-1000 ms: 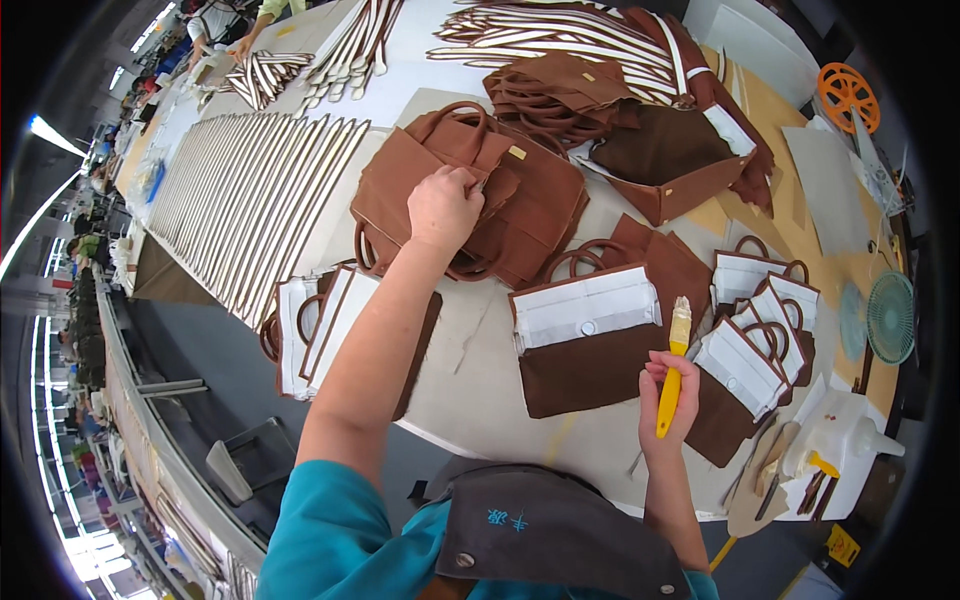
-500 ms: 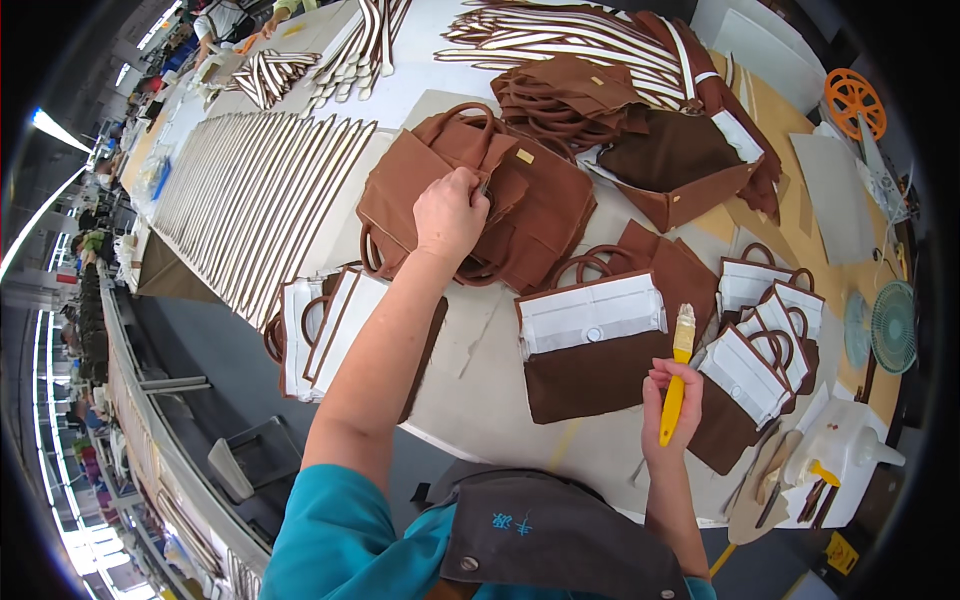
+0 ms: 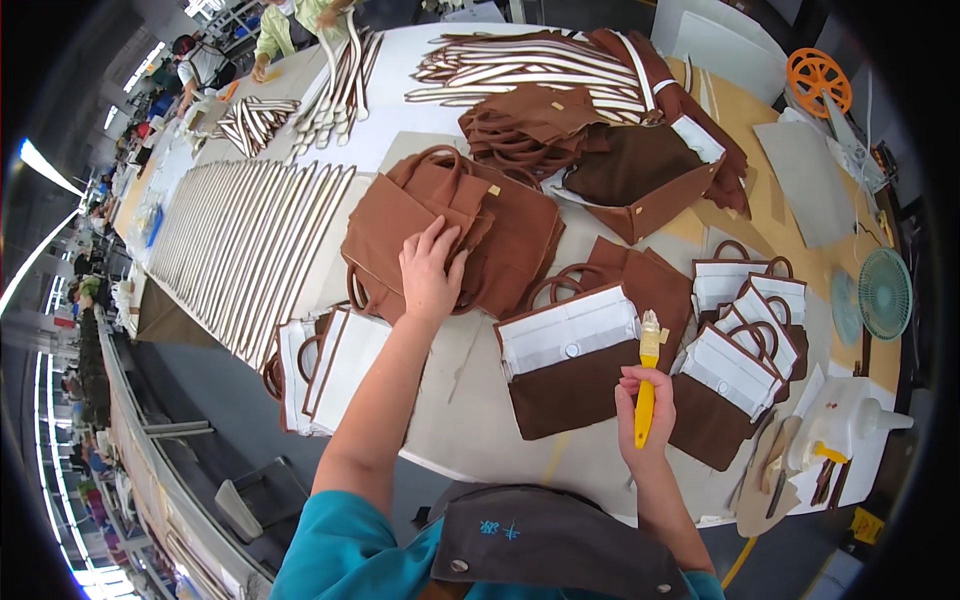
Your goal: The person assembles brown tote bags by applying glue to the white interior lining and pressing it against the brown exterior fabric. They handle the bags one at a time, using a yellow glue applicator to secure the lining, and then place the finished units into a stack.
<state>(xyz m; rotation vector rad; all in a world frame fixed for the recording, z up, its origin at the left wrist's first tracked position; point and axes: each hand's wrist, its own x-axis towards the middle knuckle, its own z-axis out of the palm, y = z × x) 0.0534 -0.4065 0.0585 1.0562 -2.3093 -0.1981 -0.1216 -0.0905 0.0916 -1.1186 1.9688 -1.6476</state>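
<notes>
My left hand (image 3: 432,272) lies on a pile of brown leather bag panels with rolled handles (image 3: 400,215), its fingers spread over the top piece. No object shows in its grasp. In my right hand (image 3: 648,408) is a yellow-handled brush (image 3: 649,350), held upright with its pale, crusted bristles up. Just left of the brush, a bag panel (image 3: 560,395) lies flat, with white backing on its upper part, a round snap and dark brown cloth below. Similar white-backed panels (image 3: 730,370) overlap to the right of my right hand.
Rows of brown-and-white strips (image 3: 250,250) cover the table's left side. More white-backed pieces (image 3: 350,365) lie near my left forearm. A white plastic bottle (image 3: 838,422), a green fan (image 3: 886,293) and an orange reel (image 3: 819,82) stand at the right. Co-workers are at the far left.
My left hand has gone from a closed grip on the edge of the pile's top piece to spread fingers lower on it. The brush stays in my right hand. The view has shifted slightly.
</notes>
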